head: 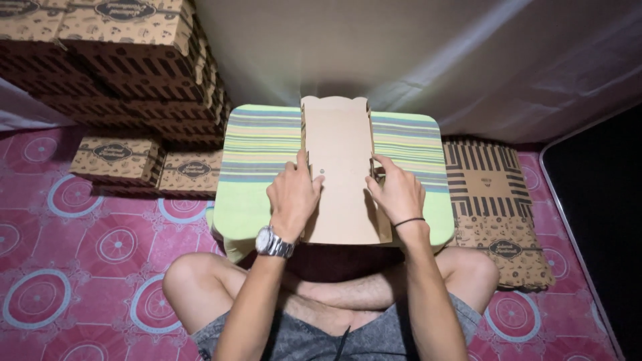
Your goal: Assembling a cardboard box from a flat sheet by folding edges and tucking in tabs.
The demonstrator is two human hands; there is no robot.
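A flat brown cardboard box blank, plain side up with its long side flaps raised, lies along the middle of a small green striped table over my crossed legs. My left hand, with a metal wristwatch, presses the blank's left side flap, thumb on the cardboard. My right hand, a black band on its wrist, grips the right side flap near a slot.
Tall stacks of folded printed boxes stand at the back left, with two more folded boxes on the pink patterned floor mat. A pile of flat printed blanks lies right of the table. A pale wall rises behind.
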